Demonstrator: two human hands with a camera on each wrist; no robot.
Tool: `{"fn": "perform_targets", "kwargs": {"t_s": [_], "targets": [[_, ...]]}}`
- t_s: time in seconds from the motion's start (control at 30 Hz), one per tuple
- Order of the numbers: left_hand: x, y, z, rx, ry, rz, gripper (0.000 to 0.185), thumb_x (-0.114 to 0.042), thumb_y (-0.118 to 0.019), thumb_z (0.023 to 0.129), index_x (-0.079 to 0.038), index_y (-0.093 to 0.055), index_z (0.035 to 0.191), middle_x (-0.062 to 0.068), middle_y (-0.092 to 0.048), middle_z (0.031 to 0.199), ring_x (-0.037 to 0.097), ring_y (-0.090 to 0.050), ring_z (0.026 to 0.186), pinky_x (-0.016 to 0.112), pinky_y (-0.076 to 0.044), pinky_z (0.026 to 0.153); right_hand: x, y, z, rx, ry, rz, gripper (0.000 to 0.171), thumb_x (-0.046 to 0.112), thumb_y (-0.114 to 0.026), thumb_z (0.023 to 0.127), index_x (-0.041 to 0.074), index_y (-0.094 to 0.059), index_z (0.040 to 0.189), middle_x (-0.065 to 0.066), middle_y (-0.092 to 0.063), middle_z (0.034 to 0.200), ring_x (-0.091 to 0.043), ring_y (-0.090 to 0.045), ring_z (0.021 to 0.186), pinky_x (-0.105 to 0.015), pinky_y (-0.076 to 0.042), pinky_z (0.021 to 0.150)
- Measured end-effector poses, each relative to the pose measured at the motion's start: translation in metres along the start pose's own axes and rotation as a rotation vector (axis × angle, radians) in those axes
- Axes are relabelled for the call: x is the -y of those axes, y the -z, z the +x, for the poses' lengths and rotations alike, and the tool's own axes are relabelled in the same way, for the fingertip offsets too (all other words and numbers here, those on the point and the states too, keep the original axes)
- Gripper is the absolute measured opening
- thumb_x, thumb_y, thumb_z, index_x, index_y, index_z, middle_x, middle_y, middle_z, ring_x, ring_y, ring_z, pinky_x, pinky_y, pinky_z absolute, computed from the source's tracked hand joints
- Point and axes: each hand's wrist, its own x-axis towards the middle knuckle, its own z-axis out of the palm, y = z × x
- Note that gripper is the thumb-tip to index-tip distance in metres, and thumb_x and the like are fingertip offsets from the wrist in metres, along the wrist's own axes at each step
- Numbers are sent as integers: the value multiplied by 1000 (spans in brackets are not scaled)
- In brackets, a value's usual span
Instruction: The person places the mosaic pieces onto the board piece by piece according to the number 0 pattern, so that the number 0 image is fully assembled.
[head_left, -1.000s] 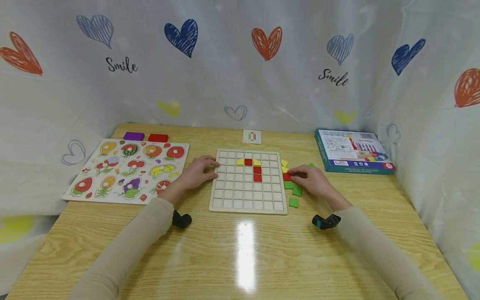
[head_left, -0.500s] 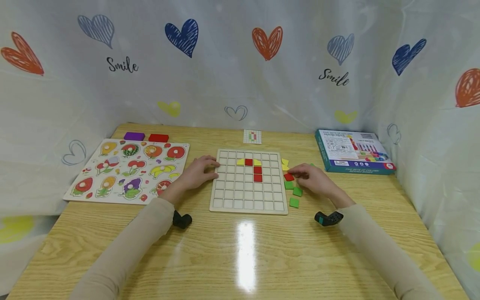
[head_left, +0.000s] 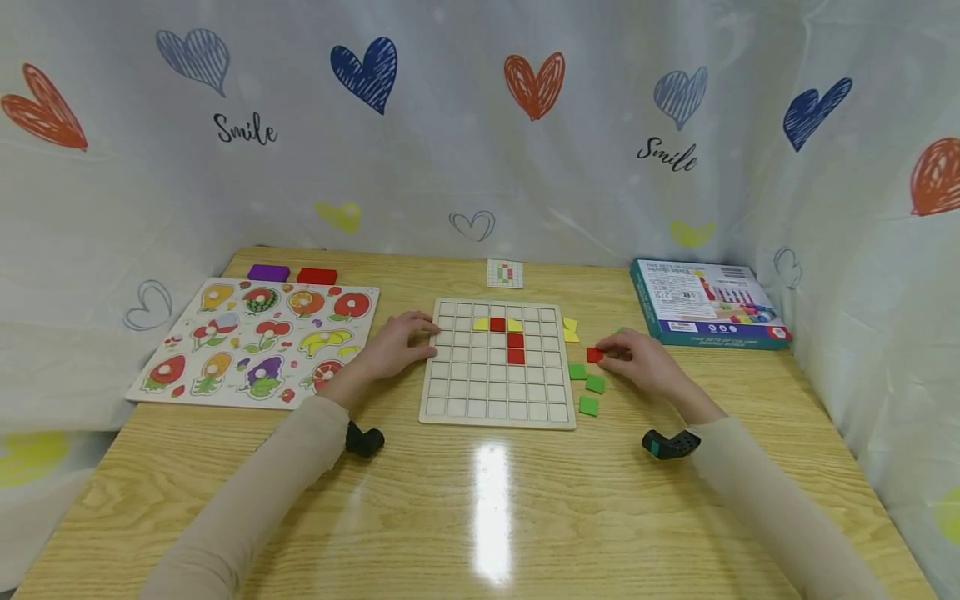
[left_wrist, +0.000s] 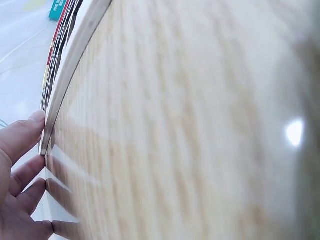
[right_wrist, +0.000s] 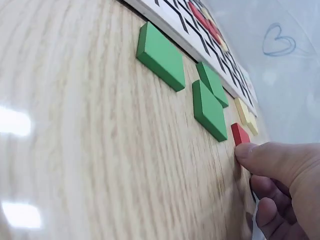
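A wooden grid board (head_left: 457, 392) lies flat in the middle of the table, with red tiles (head_left: 516, 348) and yellow pieces (head_left: 482, 324) in its upper cells. At its left edge my left hand (head_left: 397, 343) rests, relaxed thumb and fingers touching the rim; the left wrist view has the thumb (left_wrist: 25, 132) right at the board's edge. Right of the board, my right hand (head_left: 639, 363) pinches a small red tile (right_wrist: 240, 133) between thumb and fingers, close over the tabletop. Several green tiles (right_wrist: 162, 57) and yellow pieces (head_left: 571, 330) lie between this hand and the board.
Beyond the board lies a small pattern card (head_left: 505, 273). A fruit puzzle board (head_left: 288, 367) is on the left, with purple (head_left: 268, 272) and red (head_left: 317, 276) blocks behind it. At the back right lies a flat box (head_left: 708, 304). A curtain (head_left: 420, 158) closes the rear.
My right hand has moved right, away from the board, taking the red tile with it from beside the yellow and green pieces. The left hand stays at the board's edge.
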Motion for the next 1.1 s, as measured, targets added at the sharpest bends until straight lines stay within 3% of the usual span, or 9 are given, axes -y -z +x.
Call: {"fn": "perform_targets", "kwargs": {"t_s": [0.27,0.57,0.83,1.1], "targets": [[-2,0,-1,-1,0,-3,38,-20,-67,94,-3,-62,129,19,-45,144,35,-34,139,58,-4,117,-12,5,-17,-17,-6,12,32,15,-66,94,1,-65,123,-12,-63,107,-24,-59,95,-43,-50,85],[0,1,1,-2,-7,-3,38,-19,-66,95,-3,-62,129,20,-45,144,37,-33,139,60,-4,116,-12,-2,-16,-35,51,-29,29,17,-67,94,7,-68,121,-10,-57,109,-21,-49,87,-36,-43,75],[-3,2,0,4,-6,-5,38,-19,-66,94,-3,-62,129,19,-45,144,36,-34,139,59,-4,117,-6,-3,-18,-96,-4,-56,29,19,-65,95,2,-68,120,-11,-62,102,-22,-54,87,-39,-46,77],[0,1,1,9,5,-5,38,-21,-66,95,-4,-62,129,18,-45,144,35,-33,140,58,-4,117,12,-6,-20,-183,-112,52,37,28,-66,95,5,-67,124,-12,-60,106,-27,-61,96,-43,-50,83]]}}
